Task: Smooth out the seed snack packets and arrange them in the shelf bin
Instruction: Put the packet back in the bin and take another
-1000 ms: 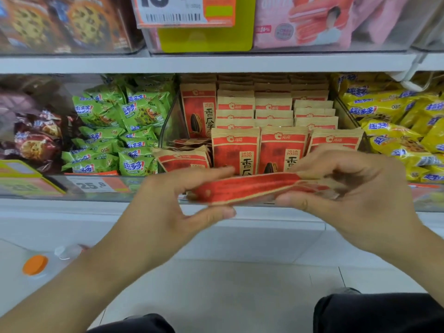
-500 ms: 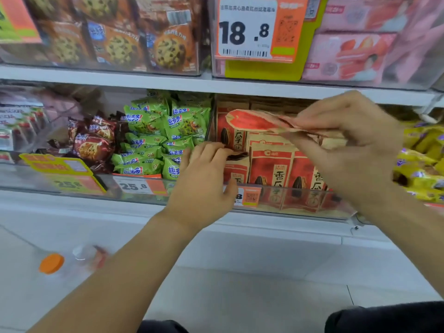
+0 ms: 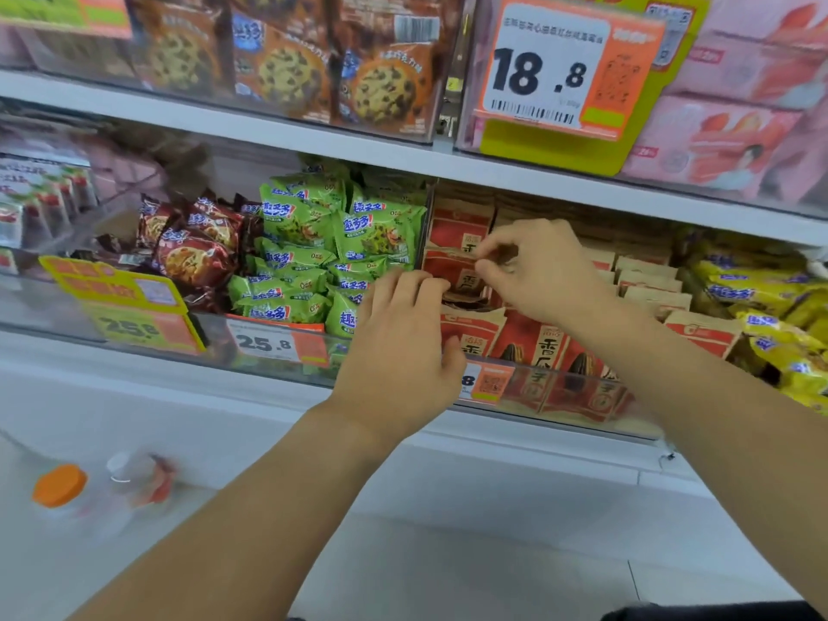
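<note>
Filling the shelf bin (image 3: 578, 398): upright seed packets (image 3: 533, 340).

One head-worn wide-angle view, close to the shelf

It looks forward and slightly down at the shelf bin (image 3: 560, 398) at frame centre, forearms entering from the lower edge, floor below.

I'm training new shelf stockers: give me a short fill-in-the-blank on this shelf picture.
1. The right hand pinches a red seed packet in the ___ bin.
2. The packets left of the seed bin are ___.
3. The big price tag above reads ___.
4. The bottle cap at lower left is ___.

Missing words: seed; green; 18.8; orange
</note>
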The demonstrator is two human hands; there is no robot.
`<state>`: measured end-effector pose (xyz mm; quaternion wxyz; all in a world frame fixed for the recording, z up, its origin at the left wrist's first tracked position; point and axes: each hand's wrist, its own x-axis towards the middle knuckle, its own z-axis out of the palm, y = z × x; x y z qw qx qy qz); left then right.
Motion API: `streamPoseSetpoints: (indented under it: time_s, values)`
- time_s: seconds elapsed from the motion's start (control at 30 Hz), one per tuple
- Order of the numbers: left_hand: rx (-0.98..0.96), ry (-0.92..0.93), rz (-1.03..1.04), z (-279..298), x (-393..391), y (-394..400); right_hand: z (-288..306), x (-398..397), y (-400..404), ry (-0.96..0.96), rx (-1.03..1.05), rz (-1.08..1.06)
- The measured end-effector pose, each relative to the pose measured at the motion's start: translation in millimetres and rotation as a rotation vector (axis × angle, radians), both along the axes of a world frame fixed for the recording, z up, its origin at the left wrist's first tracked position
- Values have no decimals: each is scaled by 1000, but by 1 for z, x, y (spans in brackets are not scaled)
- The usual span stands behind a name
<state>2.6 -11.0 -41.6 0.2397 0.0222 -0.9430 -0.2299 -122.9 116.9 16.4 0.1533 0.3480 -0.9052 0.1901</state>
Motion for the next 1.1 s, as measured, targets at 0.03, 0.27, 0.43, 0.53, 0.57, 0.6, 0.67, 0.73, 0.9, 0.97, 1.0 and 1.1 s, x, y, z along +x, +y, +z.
streamPoseSetpoints:
  time_s: [0.03, 0.27, 0.43, 0.53, 0.57, 0.6, 0.67, 0.73, 0.9, 0.97, 1.0, 1.1]
  values:
    - [3, 9, -2, -1, -1, 0, 2, -1, -3, -6, 14, -6]
    - [31, 61, -22, -1, -9, 2, 4, -13, -13, -120, 157, -39]
    - [15, 23, 17, 6, -18, 4, 9, -19, -8, -259, 226, 74]
    - [-22, -50, 8, 13, -22, 2, 11, -20, -4, -372, 270, 117]
    - [-34, -76, 7, 15, -23, 2, 12, -20, -4, -402, 295, 126]
    - [-47, -99, 7, 16, -25, 2, 13, -20, -4, -423, 329, 128]
    - [-86, -145, 11, 18, -28, 2, 13, -19, -6, -447, 378, 111]
    - [-128, -181, 10, 19, -31, 1, 12, -19, -8, -446, 322, 101]
    - [-162, -219, 12, 19, -30, 0, 7, -32, -16, -257, 105, -133]
    - [-150, -223, 7, 19, -29, 0, 7, -30, -21, -255, 147, -185]
    - [-148, -223, 6, 20, -28, 0, 8, -29, -23, -263, 142, -194]
    - [-137, -213, 7, 19, -27, -1, 8, -25, -22, -207, 101, -182]
